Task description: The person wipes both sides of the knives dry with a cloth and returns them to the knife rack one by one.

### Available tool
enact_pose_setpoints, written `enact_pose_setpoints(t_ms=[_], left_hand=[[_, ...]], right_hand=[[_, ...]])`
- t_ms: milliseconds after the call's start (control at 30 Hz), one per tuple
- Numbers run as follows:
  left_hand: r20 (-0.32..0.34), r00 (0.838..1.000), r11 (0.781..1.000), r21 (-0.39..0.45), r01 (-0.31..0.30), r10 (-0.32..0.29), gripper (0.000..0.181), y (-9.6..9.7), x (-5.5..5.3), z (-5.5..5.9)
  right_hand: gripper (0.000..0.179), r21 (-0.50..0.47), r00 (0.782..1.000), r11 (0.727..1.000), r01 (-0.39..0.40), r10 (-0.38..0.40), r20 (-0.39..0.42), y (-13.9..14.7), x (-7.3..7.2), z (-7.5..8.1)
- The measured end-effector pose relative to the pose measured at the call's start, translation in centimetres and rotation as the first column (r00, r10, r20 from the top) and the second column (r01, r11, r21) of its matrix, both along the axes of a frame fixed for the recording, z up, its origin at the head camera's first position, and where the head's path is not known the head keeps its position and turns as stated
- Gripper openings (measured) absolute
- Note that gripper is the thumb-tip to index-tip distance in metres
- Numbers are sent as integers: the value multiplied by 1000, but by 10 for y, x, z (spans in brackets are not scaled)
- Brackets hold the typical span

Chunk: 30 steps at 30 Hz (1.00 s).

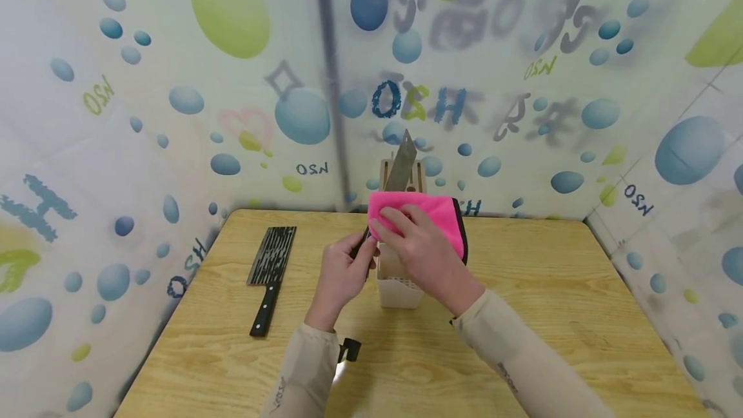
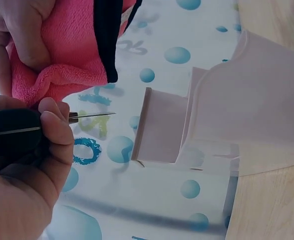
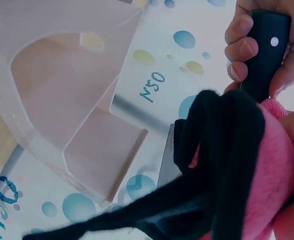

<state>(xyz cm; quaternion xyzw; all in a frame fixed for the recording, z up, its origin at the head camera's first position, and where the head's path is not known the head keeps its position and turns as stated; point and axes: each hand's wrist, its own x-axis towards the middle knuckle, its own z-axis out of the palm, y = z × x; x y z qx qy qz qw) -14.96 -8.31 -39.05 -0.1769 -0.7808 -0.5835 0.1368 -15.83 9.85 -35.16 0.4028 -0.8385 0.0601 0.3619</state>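
Observation:
My left hand (image 1: 345, 276) grips the black handle (image 3: 268, 55) of a kitchen knife (image 1: 402, 163), its pointed blade angled up and away from me. In my right hand (image 1: 428, 255) is a pink cloth (image 1: 444, 215) with a black edge, folded over the lower blade near the handle; the cloth hides that part of the knife. The right wrist view shows the cloth bunched up, with a strip of blade (image 3: 167, 157) beyond it. Behind and below both hands stands a pale knife holder (image 1: 400, 294), partly covered by the cloth and right hand.
A cleaver (image 1: 273, 269) with a dark patterned blade and black handle lies on the left of the wooden table (image 1: 522, 328). Walls covered with a bubble-patterned sheet (image 1: 302, 118) stand at the back and both sides. A small black device (image 1: 351, 349) sits at the left wrist.

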Motion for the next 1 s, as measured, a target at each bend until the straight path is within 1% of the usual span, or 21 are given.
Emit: enact_pose_setpoints(t_ms=[200,333,467,600,767,900,1000], left_hand=[[-37,999,1000,-24,-6,5,27,1,-1,-1],[-70,997,1000,-26,-11,9,23,2,0,-1],[-114,993,1000,-26,-12,9,18,2,0,-1],[-162,986,998,-49,-35,26,13,2,1,-2],[-220,974,995,-73,-65,47,16,2,3,-4],[-247,968,994,-80,-69,47,14,3,4,-4],[-280,959,995,-78,-69,45,14,3,4,-5]], right_hand=[[45,16,1000,1000,25,-25,-2,3,-8,5],[47,22,999,999,42,-42,7,6,-14,9],[49,8,999,999,48,-48,13,10,-21,13],[48,-19,999,999,45,-45,30,14,-27,16],[49,-50,997,997,53,-50,52,20,-32,20],[49,-67,996,995,70,-65,66,25,-37,23],[45,-94,995,993,71,-64,75,29,-41,24]])
